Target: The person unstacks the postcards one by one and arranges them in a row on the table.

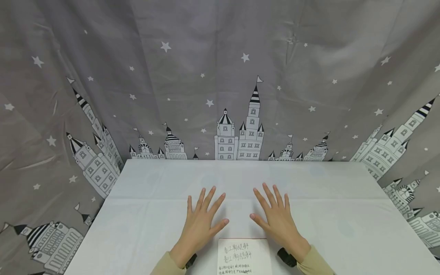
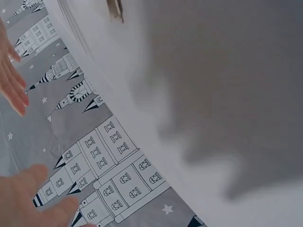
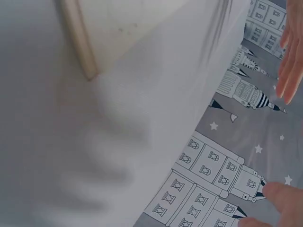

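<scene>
Both bare hands hover over a white-covered table, palms down and fingers spread, holding nothing. On the left side is my left hand [image 1: 198, 225], and my right hand [image 1: 279, 223] mirrors it across a gap. Between the wrists, at the near edge of the head view, lies a writing pad [image 1: 245, 258] with lines of handwritten characters and a reddish top edge. Its lower part is cut off by the frame. The right wrist view catches the thick side and a corner of the pad [image 3: 120, 33]. Neither hand touches it.
A white cloth [image 1: 165, 183] covers the table, with a fold line running across it. Behind and at the sides hangs a grey curtain [image 1: 192, 88] printed with stars and castles. Soft hand shadows [image 2: 222, 118] fall on the cloth. Dark straps [image 1: 286, 257] circle the wrists.
</scene>
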Demonstrator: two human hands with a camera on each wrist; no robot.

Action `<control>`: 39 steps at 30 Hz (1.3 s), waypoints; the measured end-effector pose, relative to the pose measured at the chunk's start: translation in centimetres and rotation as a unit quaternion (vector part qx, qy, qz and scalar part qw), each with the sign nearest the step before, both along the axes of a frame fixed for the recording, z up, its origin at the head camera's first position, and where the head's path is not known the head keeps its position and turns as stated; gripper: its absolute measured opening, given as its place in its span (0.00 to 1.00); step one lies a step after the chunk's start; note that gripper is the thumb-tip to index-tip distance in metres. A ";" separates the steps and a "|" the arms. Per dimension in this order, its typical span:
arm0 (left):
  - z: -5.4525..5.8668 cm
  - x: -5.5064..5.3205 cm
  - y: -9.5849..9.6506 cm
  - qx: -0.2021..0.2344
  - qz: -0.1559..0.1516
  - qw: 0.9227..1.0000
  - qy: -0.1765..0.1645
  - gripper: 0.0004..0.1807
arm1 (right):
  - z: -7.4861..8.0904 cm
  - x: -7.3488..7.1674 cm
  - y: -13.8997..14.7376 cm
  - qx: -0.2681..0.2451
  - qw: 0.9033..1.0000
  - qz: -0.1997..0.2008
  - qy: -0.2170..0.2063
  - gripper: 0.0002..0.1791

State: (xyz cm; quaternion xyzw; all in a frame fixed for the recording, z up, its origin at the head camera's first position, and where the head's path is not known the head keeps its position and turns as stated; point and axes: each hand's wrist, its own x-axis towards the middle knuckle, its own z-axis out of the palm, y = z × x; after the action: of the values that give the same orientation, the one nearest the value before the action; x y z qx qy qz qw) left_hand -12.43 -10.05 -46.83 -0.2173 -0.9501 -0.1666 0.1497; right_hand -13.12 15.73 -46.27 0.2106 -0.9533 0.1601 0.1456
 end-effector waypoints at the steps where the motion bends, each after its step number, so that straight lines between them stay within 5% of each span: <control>1: 0.0 0.1 -0.1 0.003 -0.008 1.000 -0.004 0.38 | -0.1 0.1 0.1 -0.004 1.000 0.005 0.002 0.40; 20: 0.2 1.9 -2.6 -0.033 -0.158 0.986 -0.050 0.45 | -0.4 1.9 2.2 -0.021 0.993 0.109 -0.035 0.44; 28: -0.5 2.7 -3.3 -0.054 -0.178 0.983 -0.005 0.49 | -1.2 3.0 3.1 -0.004 0.989 0.145 -0.037 0.49; 39: -1.5 3.6 -3.2 -0.035 -0.203 0.979 -0.008 0.53 | -2.4 4.5 4.1 0.016 0.982 0.189 -0.002 0.54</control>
State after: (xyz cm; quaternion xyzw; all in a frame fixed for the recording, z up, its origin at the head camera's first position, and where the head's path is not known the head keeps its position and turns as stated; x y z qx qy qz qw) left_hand -8.84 -13.27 -48.34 -0.4093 -0.8927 -0.1619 0.0971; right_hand -8.61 19.88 -48.65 0.3894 -0.8988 0.1700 0.1075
